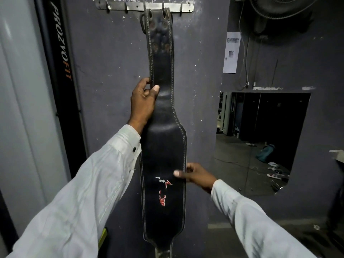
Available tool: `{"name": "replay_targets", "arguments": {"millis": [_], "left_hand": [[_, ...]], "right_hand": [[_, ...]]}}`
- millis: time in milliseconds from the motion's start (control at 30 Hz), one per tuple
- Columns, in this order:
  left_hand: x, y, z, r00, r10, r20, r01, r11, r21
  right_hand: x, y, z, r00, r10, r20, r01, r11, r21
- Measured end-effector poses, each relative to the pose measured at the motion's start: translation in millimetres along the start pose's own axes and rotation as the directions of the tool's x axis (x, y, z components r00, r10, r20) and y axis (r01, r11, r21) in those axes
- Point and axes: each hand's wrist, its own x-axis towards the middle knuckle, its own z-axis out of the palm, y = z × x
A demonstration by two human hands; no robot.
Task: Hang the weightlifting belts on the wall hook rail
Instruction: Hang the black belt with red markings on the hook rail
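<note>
Belt (163,146) seemingly on rail (119,5), left hand (143,103), right hand (198,175) gripping edges

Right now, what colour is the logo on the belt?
Red and white logo on the black belt; head view.

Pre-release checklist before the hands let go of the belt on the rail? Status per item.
1. Weightlifting belt on the hook rail: two top slots sit over two hooks. Ok.
2. Hooks fully through the slots: too dark to see. Cannot tell.
3. Belt hangs straight down the wall: ok.
4. Left hand steadies it, gripping the narrow part's left edge: ok.
5. Right hand steadies it, pinching the wide part's right edge: ok.
6. Bare hooks left for more belts: ok.
</note>
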Motion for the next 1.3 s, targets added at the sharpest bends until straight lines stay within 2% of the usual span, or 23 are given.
{"name": "replay_targets", "arguments": {"millis": [100,200,333,433,467,533,567,767,900,1067,1200,1300], "left_hand": [[-5,-1,7,1.0,0.0,0.016,0.001,0.999,-0.038],[-16,0,18,0.999,0.015,0.035,-0.014,1.0,-0.016],[-14,9,19,0.998,0.019,0.063,-0.025,0.996,0.084],[-18,4,-1,0.979,-0.065,0.192,0.015,0.968,0.251],[-28,-2,-9,0.954,-0.129,0.272,0.058,0.965,0.256],[-52,-15,-24,0.85,-0.279,0.447,0.213,0.958,0.192],[-60,-22,-29,0.817,-0.314,0.483,0.262,0.949,0.175],[-69,-27,-28,0.903,-0.261,0.342,0.211,0.961,0.177],[-85,-33,-41,0.843,-0.361,0.399,0.333,0.933,0.139],[-95,-43,-43,0.873,-0.358,0.33,0.34,0.934,0.113],[-112,-55,-52,0.79,-0.429,0.438,0.403,0.902,0.156],[-118,-55,-51,0.818,-0.406,0.407,0.384,0.913,0.138]], "right_hand": [[14,-66,-4,0.973,-0.19,-0.135,0.202,0.976,0.085],[29,-128,-4,0.897,-0.359,-0.257,0.392,0.915,0.092],[43,-162,2,0.852,-0.434,-0.294,0.498,0.844,0.197],[45,-164,5,0.805,-0.476,-0.353,0.571,0.783,0.247],[44,-165,5,0.791,-0.482,-0.376,0.585,0.775,0.239],[42,-168,6,0.763,-0.495,-0.416,0.609,0.767,0.204],[42,-169,7,0.749,-0.501,-0.433,0.618,0.764,0.186],[44,-171,15,0.739,-0.483,-0.47,0.614,0.769,0.175],[46,-170,13,0.736,-0.467,-0.491,0.607,0.776,0.173],[49,-164,14,0.723,-0.455,-0.521,0.599,0.788,0.143],[49,-170,11,0.715,-0.438,-0.545,0.602,0.782,0.162],[50,-170,12,0.717,-0.421,-0.556,0.598,0.781,0.18]]}}
